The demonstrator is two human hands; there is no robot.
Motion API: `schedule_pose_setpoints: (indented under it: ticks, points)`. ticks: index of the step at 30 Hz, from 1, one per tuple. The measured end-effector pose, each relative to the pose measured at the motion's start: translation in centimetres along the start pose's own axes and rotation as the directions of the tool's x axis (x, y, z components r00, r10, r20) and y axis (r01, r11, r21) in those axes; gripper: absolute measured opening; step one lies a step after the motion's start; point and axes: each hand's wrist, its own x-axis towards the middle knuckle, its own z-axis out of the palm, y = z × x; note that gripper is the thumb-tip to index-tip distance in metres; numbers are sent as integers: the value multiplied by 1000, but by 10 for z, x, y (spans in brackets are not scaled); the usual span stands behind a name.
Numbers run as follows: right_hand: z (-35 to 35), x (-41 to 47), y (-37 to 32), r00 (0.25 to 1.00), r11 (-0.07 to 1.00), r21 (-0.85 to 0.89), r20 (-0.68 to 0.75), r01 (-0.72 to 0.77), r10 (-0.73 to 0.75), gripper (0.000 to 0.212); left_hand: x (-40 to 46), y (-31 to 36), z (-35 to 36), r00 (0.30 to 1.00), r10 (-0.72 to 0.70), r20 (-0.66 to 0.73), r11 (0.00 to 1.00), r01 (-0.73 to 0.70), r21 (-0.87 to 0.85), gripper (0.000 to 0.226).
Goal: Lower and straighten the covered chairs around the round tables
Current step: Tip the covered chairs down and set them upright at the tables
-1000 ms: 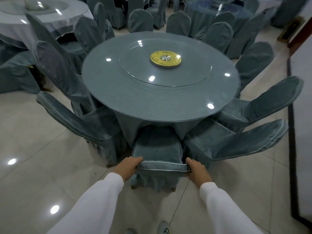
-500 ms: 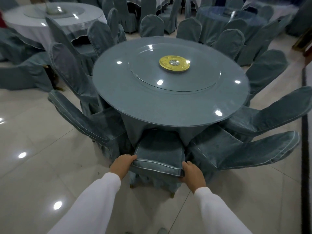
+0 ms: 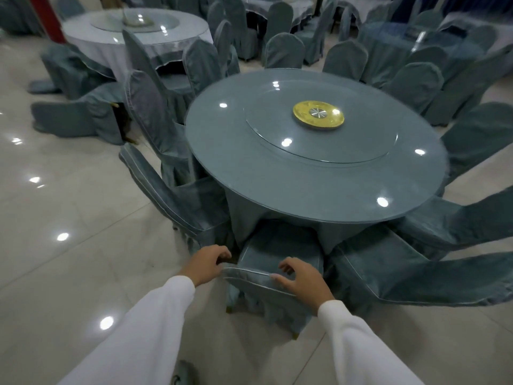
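Chair in hand: the covered chair [image 3: 277, 262] directly ahead of me, tipped forward against the round table [image 3: 313, 162] so its back slopes up from my side to the table's rim, its far end tucked beneath the glass edge. Piped near edge of the cover runs left to right across my view; the chair's long axis points straight away from me toward the table's centre.

Left hand [image 3: 206, 263] sits at the left corner of that near edge, fingers curled, tips at or just off the fabric. I cannot tell whether it grips the corner or merely touches it. Right hand [image 3: 301, 279] hovers over the right part of the edge, fingers spread and bent like a claw, thumb lying along the piping; it looks lifted off the cloth, holding nothing. Both sleeves [image 3: 155, 329] reach forward at roughly equal stretch, the right hand slightly further in over the chair.

Judgement: this chair wants pulling back toward me and setting on its legs, so both hands need a firm hold on the edge first. Neighbouring chairs lean the same way: one at left [image 3: 177, 195], two at right [image 3: 416, 273]. A gold turntable hub [image 3: 317, 119] marks the table's middle.
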Motion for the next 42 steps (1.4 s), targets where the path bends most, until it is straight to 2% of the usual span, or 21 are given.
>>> schedule_pose_setpoints:
  ticks: [4,6,14,21,29,35,42]
  points:
    - [19,43,-50,1000,1000,-25,14,0,0,26,10,-41,-33,997,-50,-65,988,40,-150,23]
    - [29,60,-77,1000,1000,-22,12,-6,7,17,11,-63,-53,992,-58,-110,976,33,-217,22]
    - [81,141,-187,1000,1000,-23,14,-17,17,11,14,-164,-128,968,-124,-216,917,29,-397,22]
    - [114,214,-254,998,999,-17,46,33,-32,16,40,-229,-177,953,-139,-268,900,8,-436,22]
    - [137,328,-290,997,999,37,76,10,-13,16,111,-288,-243,912,-185,-366,904,11,-428,24]
    - [144,423,-308,998,995,98,50,-30,26,13,190,-324,-299,940,-152,-306,895,0,-446,20]
    - [129,513,-311,998,989,138,-13,-62,64,15,280,-354,-356,962,-70,-265,928,-35,-372,21]
